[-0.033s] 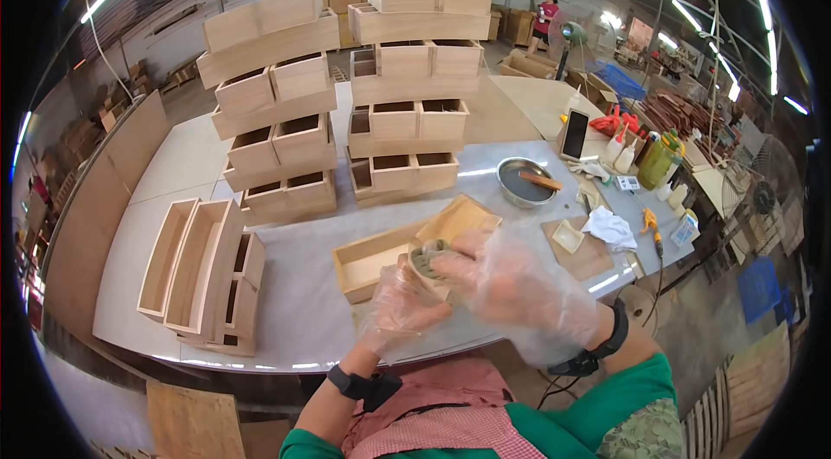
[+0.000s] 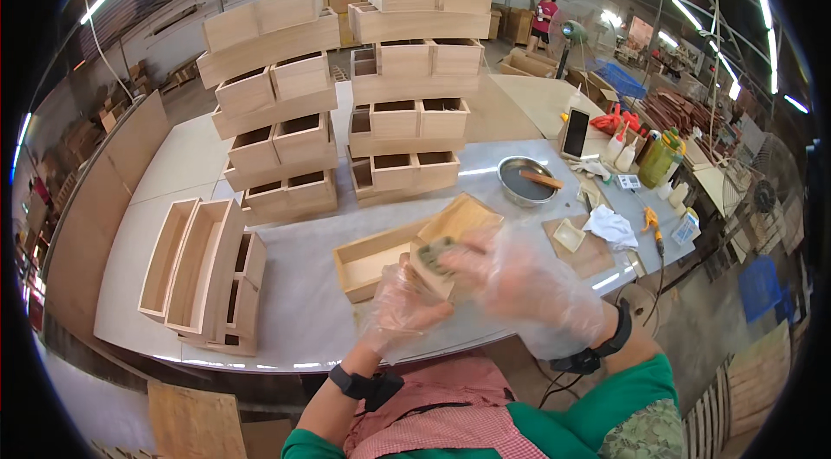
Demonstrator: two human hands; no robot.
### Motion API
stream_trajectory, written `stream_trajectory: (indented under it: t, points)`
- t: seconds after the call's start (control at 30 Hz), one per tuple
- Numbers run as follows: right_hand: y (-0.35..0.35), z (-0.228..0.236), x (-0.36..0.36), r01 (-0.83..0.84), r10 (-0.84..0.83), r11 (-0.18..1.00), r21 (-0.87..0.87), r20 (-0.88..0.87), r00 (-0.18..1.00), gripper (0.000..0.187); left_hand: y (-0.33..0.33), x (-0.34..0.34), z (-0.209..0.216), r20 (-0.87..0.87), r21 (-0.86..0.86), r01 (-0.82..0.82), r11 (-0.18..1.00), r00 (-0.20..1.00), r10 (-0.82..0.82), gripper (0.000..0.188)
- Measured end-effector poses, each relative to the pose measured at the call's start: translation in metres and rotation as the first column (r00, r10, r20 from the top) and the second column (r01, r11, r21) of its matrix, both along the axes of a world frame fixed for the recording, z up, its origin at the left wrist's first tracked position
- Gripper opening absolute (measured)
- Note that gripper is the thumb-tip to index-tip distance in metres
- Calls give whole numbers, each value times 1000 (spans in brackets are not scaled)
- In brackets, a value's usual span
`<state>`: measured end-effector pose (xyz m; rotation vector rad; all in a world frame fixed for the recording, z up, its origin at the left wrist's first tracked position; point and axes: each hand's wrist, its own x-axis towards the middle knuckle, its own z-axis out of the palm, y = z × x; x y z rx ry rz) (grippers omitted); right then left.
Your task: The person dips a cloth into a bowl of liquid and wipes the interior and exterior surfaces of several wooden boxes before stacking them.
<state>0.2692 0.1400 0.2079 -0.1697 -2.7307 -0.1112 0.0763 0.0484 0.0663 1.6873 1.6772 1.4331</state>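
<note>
My left hand [image 2: 405, 305], in a clear plastic glove, is closed around a small pale wooden piece [image 2: 439, 282] held tilted over the table's front edge. My right hand [image 2: 511, 279], also in a clear glove and blurred, has its fingers closed on a lumpy greenish-grey pad [image 2: 435, 255] pressed to that piece. What the pad is made of I cannot tell. Just beyond my hands lies an open wooden box [image 2: 355, 276], with a light brown wooden panel [image 2: 467, 215] tilted at its right end.
Two tall stacks of wooden drawer boxes [image 2: 407, 61] stand at the back; more wooden trays [image 2: 203, 264] are at left. To the right are a metal bowl [image 2: 517, 191], a white cloth [image 2: 611, 225], a phone [image 2: 575, 132] and several bottles [image 2: 662, 156]. A person [image 2: 544, 18] stands far off.
The greenish-grey pad has shifted slightly to the right on the wooden piece, along with my right fingers. My left hand stays in place.
</note>
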Motion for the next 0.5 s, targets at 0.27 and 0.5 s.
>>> stream_trajectory:
  t: [0.27, 0.5]
  points:
    - [-7, -5, 10, 73, -79, 996, -50, -144, 986, 28, -4, 6, 15, 214, -50, 46, 998, 976, -34, 74]
    - [40, -20, 29, 22, -105, 978, -205, -403, 909, 19, -8, 7, 25, 145, -51, 3, 999, 989, 5, 63]
